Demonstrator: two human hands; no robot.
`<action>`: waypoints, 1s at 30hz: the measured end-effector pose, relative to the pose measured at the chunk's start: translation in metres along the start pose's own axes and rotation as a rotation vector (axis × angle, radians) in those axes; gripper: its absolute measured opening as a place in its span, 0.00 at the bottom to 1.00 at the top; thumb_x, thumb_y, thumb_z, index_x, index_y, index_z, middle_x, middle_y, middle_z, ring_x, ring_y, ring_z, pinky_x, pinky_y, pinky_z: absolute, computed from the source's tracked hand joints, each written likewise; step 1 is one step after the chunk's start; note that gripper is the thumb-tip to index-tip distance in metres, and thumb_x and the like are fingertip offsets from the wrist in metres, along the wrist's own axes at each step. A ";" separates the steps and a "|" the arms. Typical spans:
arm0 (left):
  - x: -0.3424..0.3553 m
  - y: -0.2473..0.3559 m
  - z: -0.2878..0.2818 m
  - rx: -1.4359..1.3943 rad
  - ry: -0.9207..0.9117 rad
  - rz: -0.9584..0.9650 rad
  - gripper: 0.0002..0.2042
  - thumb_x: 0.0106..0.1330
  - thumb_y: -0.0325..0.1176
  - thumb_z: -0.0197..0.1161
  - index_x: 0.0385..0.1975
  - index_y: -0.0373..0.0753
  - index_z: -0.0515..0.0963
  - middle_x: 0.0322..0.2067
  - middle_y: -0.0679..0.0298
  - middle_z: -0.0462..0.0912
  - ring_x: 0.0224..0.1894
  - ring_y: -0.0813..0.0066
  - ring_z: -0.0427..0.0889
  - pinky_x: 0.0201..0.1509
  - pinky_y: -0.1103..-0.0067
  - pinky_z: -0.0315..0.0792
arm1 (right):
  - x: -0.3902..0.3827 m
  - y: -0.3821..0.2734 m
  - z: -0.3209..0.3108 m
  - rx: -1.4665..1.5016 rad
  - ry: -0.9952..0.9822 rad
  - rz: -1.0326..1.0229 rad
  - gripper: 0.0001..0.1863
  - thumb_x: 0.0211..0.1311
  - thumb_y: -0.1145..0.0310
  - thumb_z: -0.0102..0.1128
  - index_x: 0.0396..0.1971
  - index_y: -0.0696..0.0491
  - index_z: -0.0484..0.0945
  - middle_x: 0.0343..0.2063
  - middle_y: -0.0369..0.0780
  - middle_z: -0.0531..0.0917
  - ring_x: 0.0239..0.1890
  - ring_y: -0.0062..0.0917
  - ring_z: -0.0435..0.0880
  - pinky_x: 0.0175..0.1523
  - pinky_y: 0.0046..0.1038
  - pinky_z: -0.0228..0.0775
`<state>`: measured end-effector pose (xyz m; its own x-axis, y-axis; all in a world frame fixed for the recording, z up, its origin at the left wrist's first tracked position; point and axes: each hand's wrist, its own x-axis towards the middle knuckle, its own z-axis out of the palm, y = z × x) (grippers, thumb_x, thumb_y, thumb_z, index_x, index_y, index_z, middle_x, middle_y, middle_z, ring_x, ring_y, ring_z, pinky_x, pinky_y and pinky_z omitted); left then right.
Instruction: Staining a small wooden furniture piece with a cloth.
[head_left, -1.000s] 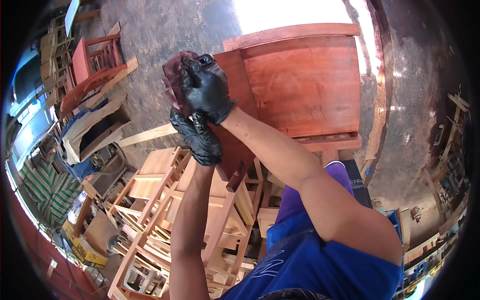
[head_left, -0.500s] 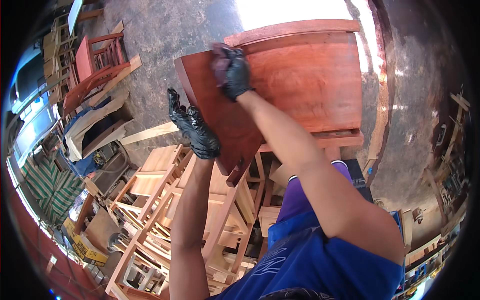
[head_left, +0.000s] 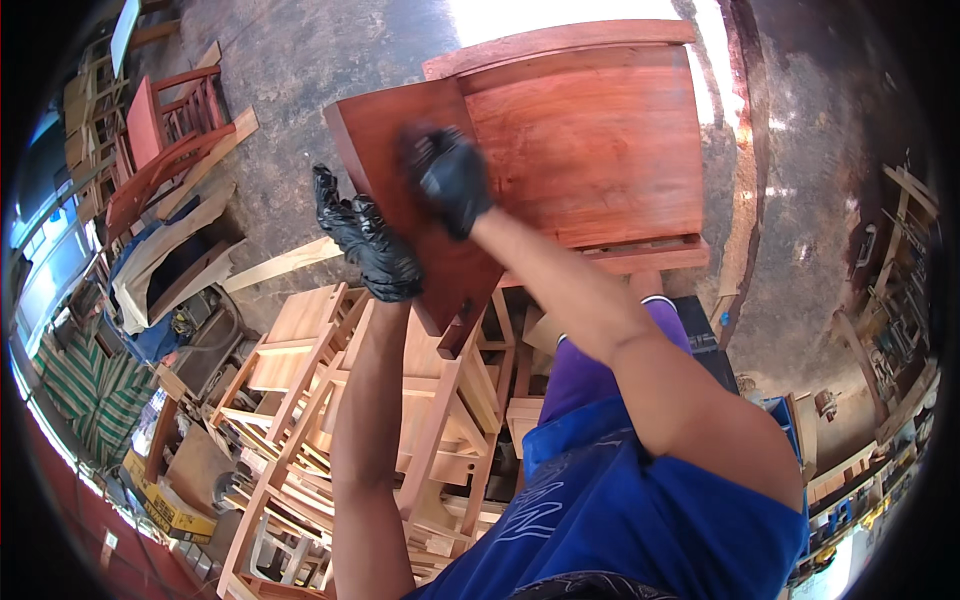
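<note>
A dark red-brown wooden panel [head_left: 390, 110] lies at a slant over the left part of a lighter red wooden piece [head_left: 590, 140]. My right hand [head_left: 450, 182], in a black glove, is closed on a maroon cloth [head_left: 412, 142] against the face of the darker panel; motion blurs both and the hand hides much of the cloth. At that panel's left edge is my left hand [head_left: 368, 240], also gloved in black, its fingers stretched out and somewhat apart, the palm side by the edge.
Pale unfinished wooden frames [head_left: 295, 350] are stacked below left. Red wooden furniture [head_left: 150, 125] stands at upper left on the concrete floor [head_left: 260, 70], near loose boards and a striped cloth [head_left: 90, 390]. Tools and offcuts [head_left: 890, 290] lie along the right.
My right hand went from beside my left hand to the panel's upper right with the cloth, then down and leftward across its face. My left hand's fingers came into view as they parted from the cloth.
</note>
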<state>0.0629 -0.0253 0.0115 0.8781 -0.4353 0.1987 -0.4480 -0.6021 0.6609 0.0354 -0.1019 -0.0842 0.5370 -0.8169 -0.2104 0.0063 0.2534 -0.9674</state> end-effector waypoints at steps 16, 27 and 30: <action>0.001 -0.012 0.002 0.086 -0.059 0.096 0.24 0.79 0.39 0.42 0.70 0.33 0.61 0.70 0.53 0.63 0.72 0.61 0.62 0.75 0.68 0.55 | 0.069 0.084 0.001 -0.498 0.122 -0.296 0.07 0.66 0.65 0.55 0.30 0.51 0.77 0.24 0.41 0.81 0.26 0.35 0.80 0.37 0.37 0.74; -0.001 -0.009 -0.011 0.001 0.012 0.067 0.25 0.80 0.43 0.42 0.70 0.32 0.61 0.70 0.53 0.63 0.72 0.59 0.61 0.75 0.66 0.53 | 0.047 0.004 -0.005 -0.348 -0.119 0.047 0.10 0.65 0.63 0.54 0.38 0.51 0.81 0.29 0.45 0.84 0.32 0.42 0.84 0.39 0.39 0.77; 0.002 0.011 0.023 -0.143 -0.089 0.021 0.32 0.79 0.51 0.41 0.71 0.30 0.55 0.71 0.48 0.57 0.74 0.55 0.55 0.76 0.63 0.50 | 0.081 0.088 -0.045 -0.346 -0.142 0.129 0.10 0.67 0.63 0.53 0.37 0.52 0.78 0.29 0.45 0.84 0.32 0.43 0.84 0.37 0.40 0.77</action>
<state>0.0558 -0.0479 0.0025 0.8475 -0.5084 0.1526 -0.4321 -0.4937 0.7547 0.0416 -0.1693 -0.1929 0.6262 -0.7039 -0.3353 -0.3409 0.1396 -0.9297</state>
